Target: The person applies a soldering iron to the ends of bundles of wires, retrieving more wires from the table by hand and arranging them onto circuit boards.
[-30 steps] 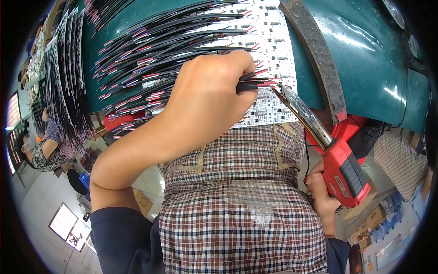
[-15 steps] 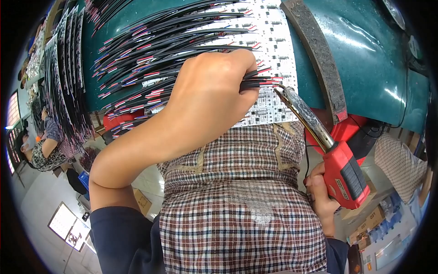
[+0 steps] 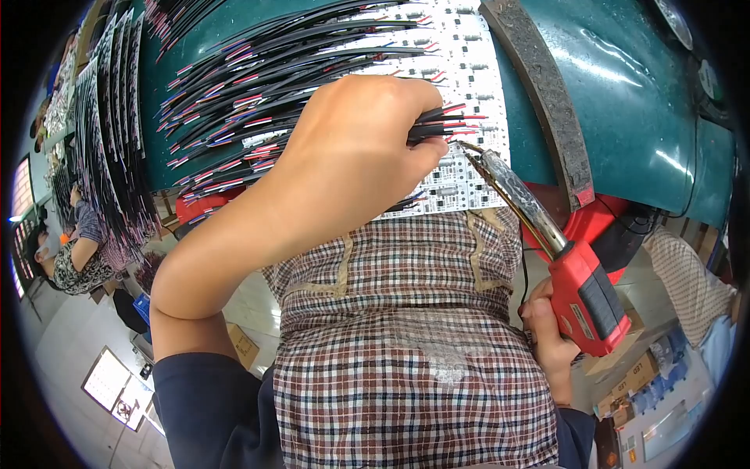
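My left hand [image 3: 363, 137] reaches over the white circuit board panel [image 3: 467, 78] and pinches black cables [image 3: 432, 125] whose red, white and black wire ends point right. Low on the right, my right hand [image 3: 551, 332] is wrapped round a red soldering gun [image 3: 584, 293]. The gun's narrow tip touches or nearly touches the board just right of my left thumb, below the pinched wires; exact contact is too small to tell. More black cables [image 3: 266, 74] fan out leftward from the panel, with bare coloured ends. My left palm and the cables' run under it are hidden.
A dark worn bar [image 3: 543, 98] lies on the green table [image 3: 625, 117] right of the panel. Further bundles of cables on boards [image 3: 113, 117] hang at the left edge. A person [image 3: 82, 242] sits at far left. Cardboard boxes [image 3: 641, 375] stand low at the right.
My left hand has shifted slightly, with more wire ends showing past its fingers. The soldering tip has moved a little left, towards my left thumb.
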### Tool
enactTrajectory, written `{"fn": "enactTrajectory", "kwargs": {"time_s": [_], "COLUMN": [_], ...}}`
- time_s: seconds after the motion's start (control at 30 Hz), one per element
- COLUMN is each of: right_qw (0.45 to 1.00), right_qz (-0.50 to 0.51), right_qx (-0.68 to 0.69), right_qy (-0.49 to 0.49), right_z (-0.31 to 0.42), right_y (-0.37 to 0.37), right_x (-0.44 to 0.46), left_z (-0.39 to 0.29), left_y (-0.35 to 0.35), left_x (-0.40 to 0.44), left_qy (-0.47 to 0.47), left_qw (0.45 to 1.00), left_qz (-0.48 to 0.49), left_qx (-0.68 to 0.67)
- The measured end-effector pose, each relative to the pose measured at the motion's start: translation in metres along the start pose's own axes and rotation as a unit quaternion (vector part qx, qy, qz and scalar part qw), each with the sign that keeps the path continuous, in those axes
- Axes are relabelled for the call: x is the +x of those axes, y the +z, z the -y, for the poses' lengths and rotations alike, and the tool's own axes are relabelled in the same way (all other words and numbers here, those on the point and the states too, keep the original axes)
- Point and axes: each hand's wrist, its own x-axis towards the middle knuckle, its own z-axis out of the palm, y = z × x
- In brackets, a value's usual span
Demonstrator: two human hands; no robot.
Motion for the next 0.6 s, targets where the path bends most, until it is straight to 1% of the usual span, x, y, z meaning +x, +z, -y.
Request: {"fn": "enactTrajectory", "kwargs": {"time_s": [0.1, 0.23, 0.33, 0.43, 0.5, 0.53, 0.6], "right_qw": [1.000, 1.000, 0.999, 0.999, 0.999, 0.999, 0.999], "right_qz": [0.009, 0.008, 0.016, 0.013, -0.010, -0.009, -0.004], "right_qx": [-0.025, -0.025, -0.034, -0.043, -0.019, -0.019, 0.027], "right_qy": [0.015, 0.014, 0.007, -0.010, -0.044, -0.043, -0.019], "right_z": [-0.0004, -0.0005, -0.0010, -0.0010, -0.0005, 0.0019, 0.0080], "right_y": [-0.0021, -0.0024, -0.0038, -0.0020, 0.0004, 0.0002, -0.0012], "right_x": [-0.0010, -0.0020, -0.0028, -0.0031, -0.0021, -0.0011, 0.0010], "left_z": [0.0001, 0.0010, 0.0010, -0.0003, 0.0010, 0.0009, 0.0003], "left_y": [-0.0009, -0.0021, -0.0018, -0.0013, -0.0001, -0.0001, 0.0002], "left_x": [0.0008, 0.0018, 0.0019, 0.0015, 0.0009, 0.0010, 0.0011], "left_qy": [-0.004, 0.000, 0.011, -0.006, -0.003, -0.003, -0.005], "left_qw": [1.000, 1.000, 1.000, 1.000, 1.000, 1.000, 1.000], "left_qz": [0.005, 0.010, 0.002, 0.013, 0.005, 0.005, 0.006], "left_qx": [0.002, 0.005, 0.014, 0.011, 0.008, 0.008, 0.023]}}
